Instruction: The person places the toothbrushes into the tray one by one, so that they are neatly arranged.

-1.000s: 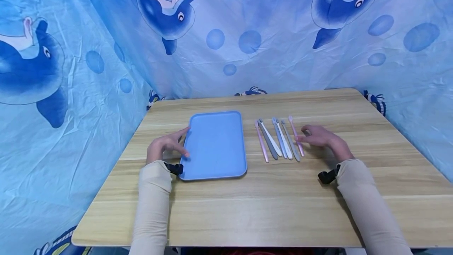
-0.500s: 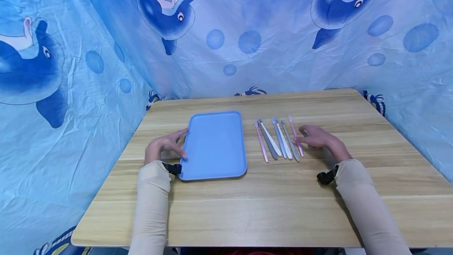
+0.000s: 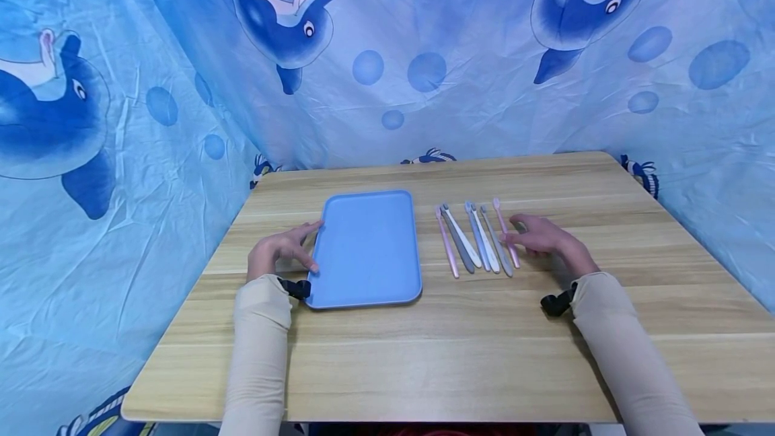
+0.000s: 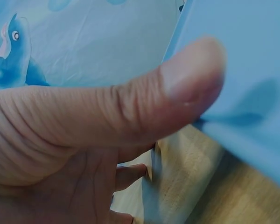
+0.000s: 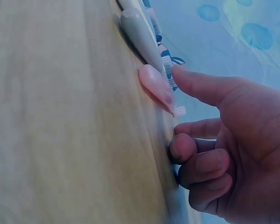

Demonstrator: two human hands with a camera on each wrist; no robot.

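My left hand [image 3: 280,250] rests at the left edge of a blue tray [image 3: 368,247], thumb and index finger spread apart. In the left wrist view the thumb [image 4: 192,77] overlaps the tray's rim. My right hand [image 3: 541,234] is low over the table beside a pink toothbrush [image 3: 514,256], the rightmost of several lying in a row. Its thumb points across that toothbrush in the head view. The right wrist view shows a gap between thumb and index finger with nothing in it, the other fingers loosely curled. A grey toothbrush [image 5: 142,39] lies just beyond the pink handle.
White, grey, lavender and pink toothbrushes, including a pink one [image 3: 448,244] at the row's left end, lie side by side to the right of the tray. The wooden table [image 3: 448,362] stands before a blue curtain [image 3: 484,126] printed with dolphins.
My left hand has shifted slightly left along the tray's edge. My right hand has crept slightly left over the pink toothbrush. The tray and toothbrushes have stayed put.
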